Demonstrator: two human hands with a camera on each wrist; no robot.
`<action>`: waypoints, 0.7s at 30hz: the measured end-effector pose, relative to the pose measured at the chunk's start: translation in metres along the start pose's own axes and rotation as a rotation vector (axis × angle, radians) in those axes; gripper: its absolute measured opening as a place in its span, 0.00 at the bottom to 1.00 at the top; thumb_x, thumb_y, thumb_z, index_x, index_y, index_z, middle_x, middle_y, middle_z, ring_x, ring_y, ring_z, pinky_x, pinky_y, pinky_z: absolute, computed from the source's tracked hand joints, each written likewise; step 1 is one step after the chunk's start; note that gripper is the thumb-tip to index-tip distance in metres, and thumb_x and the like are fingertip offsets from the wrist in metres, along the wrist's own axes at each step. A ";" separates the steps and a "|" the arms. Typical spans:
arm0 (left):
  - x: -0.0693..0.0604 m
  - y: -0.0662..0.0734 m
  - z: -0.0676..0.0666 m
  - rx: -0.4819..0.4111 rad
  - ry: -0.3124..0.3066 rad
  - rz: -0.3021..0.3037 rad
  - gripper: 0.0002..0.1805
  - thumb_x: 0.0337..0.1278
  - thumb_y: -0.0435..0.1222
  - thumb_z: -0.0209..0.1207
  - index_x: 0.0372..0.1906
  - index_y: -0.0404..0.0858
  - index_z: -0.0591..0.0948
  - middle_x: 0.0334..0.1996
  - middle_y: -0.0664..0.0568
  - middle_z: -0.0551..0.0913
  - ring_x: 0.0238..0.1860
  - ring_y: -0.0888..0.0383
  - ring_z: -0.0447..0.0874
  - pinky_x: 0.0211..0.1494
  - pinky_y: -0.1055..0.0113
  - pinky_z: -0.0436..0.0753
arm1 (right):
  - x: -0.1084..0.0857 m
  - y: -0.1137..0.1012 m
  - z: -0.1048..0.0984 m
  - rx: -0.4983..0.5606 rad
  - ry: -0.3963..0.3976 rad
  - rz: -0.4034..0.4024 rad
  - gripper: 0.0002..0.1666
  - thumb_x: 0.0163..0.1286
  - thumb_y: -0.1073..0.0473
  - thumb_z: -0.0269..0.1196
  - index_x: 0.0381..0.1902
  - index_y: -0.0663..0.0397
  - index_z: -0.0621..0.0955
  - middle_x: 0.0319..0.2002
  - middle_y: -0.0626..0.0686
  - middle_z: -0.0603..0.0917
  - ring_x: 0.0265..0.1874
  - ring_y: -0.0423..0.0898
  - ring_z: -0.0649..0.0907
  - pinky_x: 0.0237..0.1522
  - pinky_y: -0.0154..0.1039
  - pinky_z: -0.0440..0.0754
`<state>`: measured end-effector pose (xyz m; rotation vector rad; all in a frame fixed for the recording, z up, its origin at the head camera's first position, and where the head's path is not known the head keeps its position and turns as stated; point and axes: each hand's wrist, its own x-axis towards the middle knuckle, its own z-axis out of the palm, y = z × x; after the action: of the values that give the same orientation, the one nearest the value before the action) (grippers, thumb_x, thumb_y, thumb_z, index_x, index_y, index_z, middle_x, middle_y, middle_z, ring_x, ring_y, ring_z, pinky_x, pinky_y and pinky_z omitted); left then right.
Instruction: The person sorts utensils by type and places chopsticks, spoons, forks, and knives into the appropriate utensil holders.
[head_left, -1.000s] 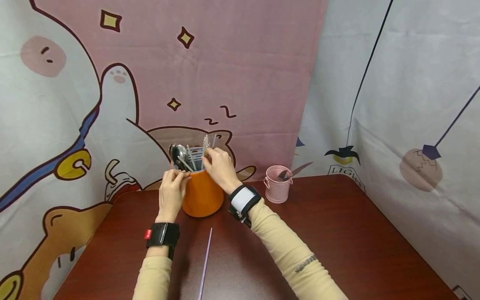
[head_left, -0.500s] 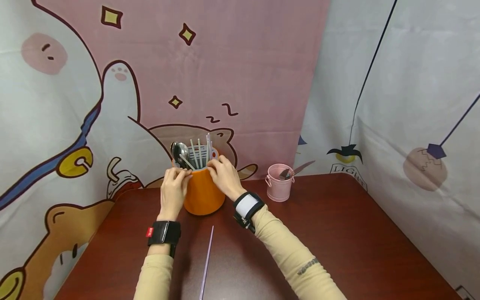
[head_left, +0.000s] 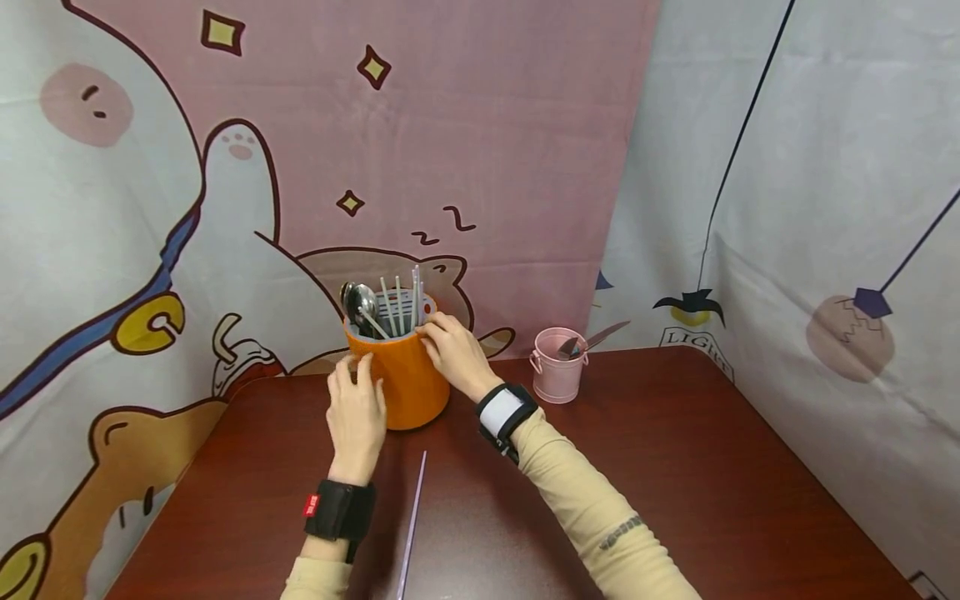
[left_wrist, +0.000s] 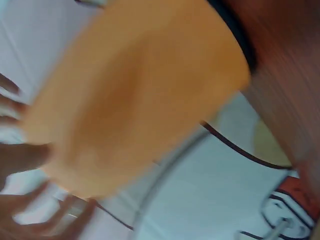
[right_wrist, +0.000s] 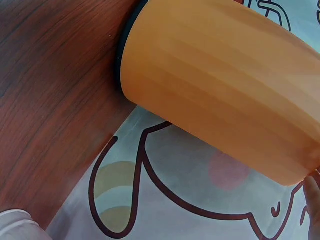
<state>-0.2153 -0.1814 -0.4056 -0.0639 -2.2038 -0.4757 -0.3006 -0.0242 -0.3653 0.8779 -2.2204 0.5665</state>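
An orange utensil holder (head_left: 405,383) stands upright on the table, with spoons (head_left: 362,302) and several pale thin sticks (head_left: 400,304) rising from it. My left hand (head_left: 356,417) is just in front of its left side, fingers spread and holding nothing. The same hand (left_wrist: 35,200) is blurred in the left wrist view beside the orange wall. With bent fingers, my right hand (head_left: 456,354) pinches the holder's right rim; only a fingertip shows at the edge of the right wrist view. A thin purple stick (head_left: 412,525) lies on the table between my forearms.
A small pink bucket (head_left: 557,379) with metal blades (head_left: 600,337) sticking out stands to the right of the holder. The brown table (head_left: 675,467) ends at a printed cloth backdrop (head_left: 510,167) behind and at the sides.
My left hand has let go of the holder's front rim and drawn down towards me, its fingers opening. The right hand went from the sticks to the rim and stays there.
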 end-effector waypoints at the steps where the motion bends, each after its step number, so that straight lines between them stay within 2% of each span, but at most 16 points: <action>1: -0.009 0.005 -0.003 0.025 -0.075 -0.047 0.19 0.52 0.30 0.64 0.49 0.30 0.75 0.47 0.34 0.75 0.45 0.37 0.75 0.24 0.44 0.79 | 0.000 0.001 0.000 -0.003 0.003 -0.005 0.10 0.69 0.59 0.59 0.44 0.51 0.84 0.44 0.48 0.82 0.44 0.45 0.80 0.50 0.36 0.80; 3: -0.027 0.014 -0.011 0.069 -0.306 -0.132 0.20 0.51 0.33 0.65 0.47 0.27 0.74 0.42 0.33 0.76 0.40 0.35 0.77 0.26 0.43 0.79 | 0.000 0.001 0.001 -0.010 0.003 -0.013 0.09 0.69 0.59 0.59 0.44 0.51 0.84 0.44 0.49 0.81 0.45 0.46 0.80 0.50 0.35 0.80; 6: -0.053 0.024 -0.020 0.126 -0.689 -0.199 0.22 0.50 0.39 0.67 0.43 0.26 0.76 0.37 0.32 0.80 0.36 0.34 0.81 0.32 0.44 0.80 | -0.001 0.001 0.001 -0.014 -0.002 -0.021 0.08 0.69 0.60 0.58 0.43 0.53 0.83 0.43 0.49 0.80 0.46 0.47 0.79 0.51 0.36 0.79; 7: -0.062 0.026 -0.022 0.141 -0.788 -0.208 0.22 0.50 0.41 0.67 0.42 0.26 0.77 0.35 0.33 0.81 0.35 0.35 0.82 0.32 0.45 0.80 | -0.001 0.001 0.001 -0.018 -0.007 -0.024 0.08 0.70 0.60 0.58 0.43 0.53 0.82 0.43 0.49 0.80 0.46 0.47 0.79 0.51 0.36 0.79; 8: -0.070 0.029 -0.023 0.153 -0.859 -0.216 0.23 0.49 0.42 0.68 0.41 0.27 0.77 0.34 0.34 0.81 0.35 0.35 0.82 0.33 0.45 0.80 | -0.002 0.001 0.001 -0.021 -0.011 -0.027 0.08 0.70 0.60 0.58 0.42 0.54 0.82 0.43 0.50 0.79 0.46 0.47 0.79 0.51 0.36 0.79; 9: -0.078 0.031 -0.024 0.161 -0.899 -0.219 0.23 0.47 0.43 0.68 0.40 0.27 0.78 0.33 0.35 0.82 0.34 0.36 0.83 0.33 0.46 0.80 | -0.002 0.001 0.001 -0.024 -0.014 -0.030 0.08 0.70 0.60 0.58 0.42 0.54 0.82 0.42 0.50 0.79 0.46 0.48 0.79 0.51 0.36 0.79; 11: -0.092 0.036 -0.023 0.172 -0.913 -0.221 0.22 0.45 0.42 0.70 0.36 0.28 0.78 0.31 0.36 0.82 0.33 0.37 0.83 0.31 0.47 0.80 | -0.002 0.002 0.001 -0.030 -0.020 -0.035 0.07 0.70 0.61 0.58 0.41 0.54 0.82 0.42 0.50 0.79 0.46 0.47 0.79 0.51 0.36 0.79; 14: -0.105 0.041 -0.020 0.170 -0.865 -0.207 0.17 0.44 0.36 0.69 0.32 0.28 0.75 0.28 0.36 0.81 0.30 0.38 0.83 0.29 0.48 0.81 | -0.001 0.002 0.000 -0.035 -0.022 -0.036 0.07 0.70 0.61 0.58 0.41 0.54 0.82 0.41 0.50 0.79 0.46 0.47 0.78 0.51 0.35 0.79; 18: -0.109 0.043 -0.016 0.130 -0.816 -0.170 0.08 0.45 0.24 0.61 0.28 0.29 0.71 0.25 0.34 0.80 0.27 0.37 0.83 0.27 0.49 0.81 | -0.001 0.001 -0.002 -0.034 -0.031 -0.040 0.07 0.69 0.61 0.58 0.41 0.55 0.82 0.42 0.50 0.79 0.47 0.48 0.78 0.52 0.35 0.78; 21: -0.108 0.042 -0.013 0.092 -0.833 -0.163 0.06 0.45 0.20 0.56 0.28 0.27 0.71 0.24 0.33 0.79 0.27 0.37 0.82 0.27 0.49 0.81 | -0.001 0.000 -0.002 -0.027 -0.049 -0.047 0.07 0.70 0.61 0.58 0.41 0.56 0.81 0.42 0.51 0.79 0.48 0.48 0.78 0.53 0.35 0.78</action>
<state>-0.1285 -0.1349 -0.4676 -0.0359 -3.0632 -0.4890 -0.2995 -0.0224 -0.3644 0.9359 -2.2397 0.4966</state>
